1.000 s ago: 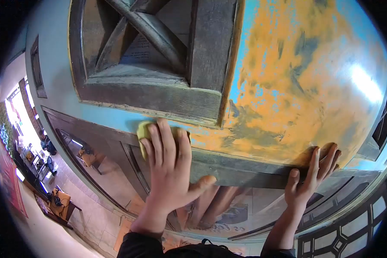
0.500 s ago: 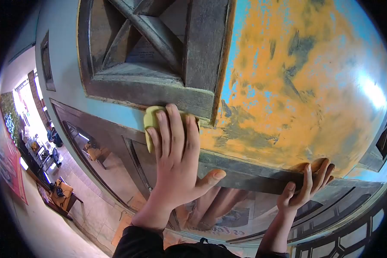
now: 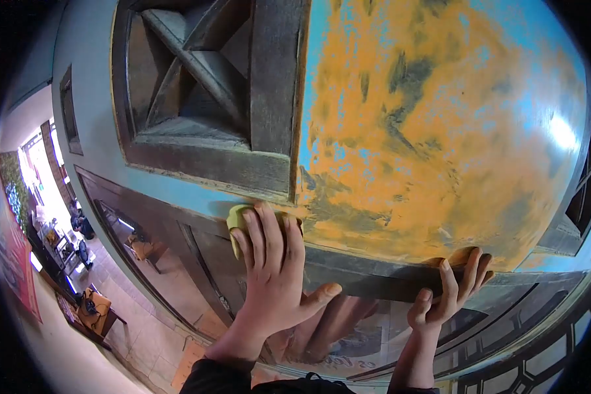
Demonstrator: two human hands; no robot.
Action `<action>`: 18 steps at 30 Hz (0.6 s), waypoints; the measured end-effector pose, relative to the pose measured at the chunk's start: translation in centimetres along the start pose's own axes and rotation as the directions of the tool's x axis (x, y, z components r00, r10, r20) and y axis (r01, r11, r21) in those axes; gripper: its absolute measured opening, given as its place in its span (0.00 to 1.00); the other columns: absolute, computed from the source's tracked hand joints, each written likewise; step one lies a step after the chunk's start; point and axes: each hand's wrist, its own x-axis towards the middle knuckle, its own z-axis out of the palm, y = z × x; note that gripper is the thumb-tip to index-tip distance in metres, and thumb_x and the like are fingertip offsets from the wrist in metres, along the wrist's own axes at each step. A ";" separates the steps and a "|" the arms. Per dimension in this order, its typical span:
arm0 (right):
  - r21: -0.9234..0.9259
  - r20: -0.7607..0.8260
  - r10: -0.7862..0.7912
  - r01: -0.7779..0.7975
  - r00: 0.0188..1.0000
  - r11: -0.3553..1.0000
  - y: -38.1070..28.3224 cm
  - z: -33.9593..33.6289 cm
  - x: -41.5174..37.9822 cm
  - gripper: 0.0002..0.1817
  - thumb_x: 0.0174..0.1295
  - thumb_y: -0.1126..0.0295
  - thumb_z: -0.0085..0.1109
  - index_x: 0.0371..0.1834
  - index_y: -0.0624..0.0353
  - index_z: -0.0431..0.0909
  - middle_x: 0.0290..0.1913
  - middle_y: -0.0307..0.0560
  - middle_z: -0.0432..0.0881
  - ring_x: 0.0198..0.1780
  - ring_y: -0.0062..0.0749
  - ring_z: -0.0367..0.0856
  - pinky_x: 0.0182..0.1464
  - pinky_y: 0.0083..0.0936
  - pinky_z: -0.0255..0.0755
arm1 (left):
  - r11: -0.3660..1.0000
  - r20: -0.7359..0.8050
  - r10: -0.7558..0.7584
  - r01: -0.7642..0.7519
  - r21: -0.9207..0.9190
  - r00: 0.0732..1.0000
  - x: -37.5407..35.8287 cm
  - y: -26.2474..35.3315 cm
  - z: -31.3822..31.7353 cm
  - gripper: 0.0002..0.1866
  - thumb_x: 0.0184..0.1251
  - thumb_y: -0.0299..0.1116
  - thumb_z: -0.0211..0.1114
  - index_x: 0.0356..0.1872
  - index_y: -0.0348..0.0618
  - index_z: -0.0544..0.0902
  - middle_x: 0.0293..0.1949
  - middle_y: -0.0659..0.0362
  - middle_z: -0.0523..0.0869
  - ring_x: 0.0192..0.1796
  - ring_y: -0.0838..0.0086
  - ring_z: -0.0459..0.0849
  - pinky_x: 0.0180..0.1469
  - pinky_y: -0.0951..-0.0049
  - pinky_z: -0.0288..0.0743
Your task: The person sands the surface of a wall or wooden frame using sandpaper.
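Pressed under the fingers of my left hand (image 3: 272, 272) is a yellow-green pad (image 3: 237, 218), held against the strip of wall below the dark window frame (image 3: 207, 164); the thumb points out to the right. My right hand (image 3: 454, 289) rests with fingers spread on the dark wooden ledge (image 3: 361, 276), near the right end of the patchy wall. That wall (image 3: 400, 164) shows orange filler, dark smears and light blue paint. I see nothing in my right hand.
Below the ledge is a glass pane (image 3: 354, 328) with reflections and lettering. A wood-framed door or window (image 3: 167, 246) stands left. Further left, a chair (image 3: 93, 312) sits on the tiled floor near a bright opening. Dark latticework (image 3: 545, 368) is at lower right.
My left hand and the pad have moved down from the window frame's lower edge. The view has shifted, and the frame and patchy wall appear further left. My right hand stays on the ledge.
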 end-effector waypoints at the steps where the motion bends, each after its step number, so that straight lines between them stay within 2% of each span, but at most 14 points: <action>1: 0.005 -0.002 -0.001 0.001 1.000 1.000 0.1 0.1 -0.1 0.23 0.74 0.45 0.43 0.60 0.42 0.80 0.77 0.63 0.65 0.81 0.68 0.50 0.80 0.65 0.29 | 1.000 0.018 -0.001 0.001 0.009 1.000 0.6 0.1 -0.5 0.55 0.71 0.72 0.48 0.75 0.23 0.54 0.77 0.23 0.41 0.80 0.27 0.35 0.73 0.26 0.27; 5: 0.023 0.001 -0.003 0.003 1.000 1.000 0.3 0.0 -0.3 0.23 0.74 0.44 0.43 0.60 0.42 0.80 0.77 0.62 0.65 0.82 0.67 0.49 0.80 0.66 0.28 | 1.000 -0.025 0.012 -0.012 -0.016 1.000 2.4 0.2 -1.3 0.54 0.71 0.71 0.49 0.75 0.23 0.55 0.77 0.23 0.42 0.80 0.26 0.35 0.72 0.24 0.26; 9: 0.035 0.004 -0.007 0.007 1.000 0.999 0.2 0.0 -0.4 0.23 0.74 0.44 0.43 0.59 0.42 0.81 0.76 0.62 0.65 0.82 0.67 0.48 0.80 0.65 0.28 | 1.000 -0.009 -0.001 0.000 -0.027 1.000 0.3 1.2 0.2 0.54 0.71 0.70 0.50 0.75 0.23 0.56 0.77 0.23 0.44 0.80 0.26 0.37 0.73 0.25 0.27; 12: 0.023 0.026 0.010 -0.010 1.000 1.000 0.1 -0.3 -0.4 0.23 0.74 0.43 0.44 0.57 0.42 0.82 0.76 0.62 0.66 0.82 0.67 0.48 0.80 0.65 0.28 | 0.997 0.042 0.022 -0.025 0.072 0.999 1.9 0.9 -0.9 0.60 0.68 0.72 0.52 0.78 0.22 0.46 0.78 0.24 0.35 0.80 0.28 0.31 0.75 0.30 0.23; 15: 0.011 0.028 -0.005 0.005 1.000 1.000 0.1 -0.3 -0.4 0.24 0.74 0.44 0.43 0.57 0.44 0.81 0.76 0.63 0.66 0.82 0.66 0.49 0.80 0.64 0.29 | 0.997 0.001 0.033 -0.033 0.068 0.999 2.8 0.9 -0.9 0.60 0.68 0.72 0.52 0.78 0.23 0.46 0.78 0.24 0.35 0.81 0.28 0.30 0.74 0.29 0.23; 18: -0.012 0.032 -0.061 0.061 0.998 0.998 0.3 -0.3 -0.3 0.25 0.76 0.45 0.40 0.60 0.47 0.80 0.76 0.66 0.65 0.81 0.66 0.51 0.80 0.63 0.32 | 1.000 -0.003 -0.017 0.017 -0.015 1.000 0.6 1.5 0.1 0.54 0.70 0.71 0.50 0.75 0.24 0.56 0.77 0.24 0.45 0.80 0.27 0.38 0.73 0.24 0.29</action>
